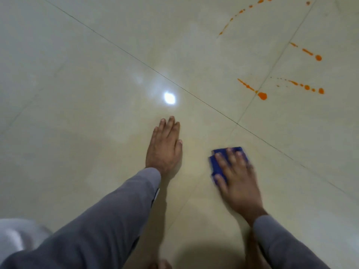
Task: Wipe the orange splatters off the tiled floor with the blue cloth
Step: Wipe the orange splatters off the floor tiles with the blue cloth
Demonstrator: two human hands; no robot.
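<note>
I've got my right hand (236, 177) pressing the blue cloth (217, 167) flat, fingers straight and spread, lower right on the tiled floor (77, 94), left hand (165, 148) flat beside it with fingers straight and together; orange splatters (262, 95) upper right remain, so next I slide the cloth up to them.

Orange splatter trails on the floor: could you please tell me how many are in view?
4. One trail runs to the top edge, one lies at upper right, one crosses a grout line, and one sits right of it. More may lie outside the frame.
</note>
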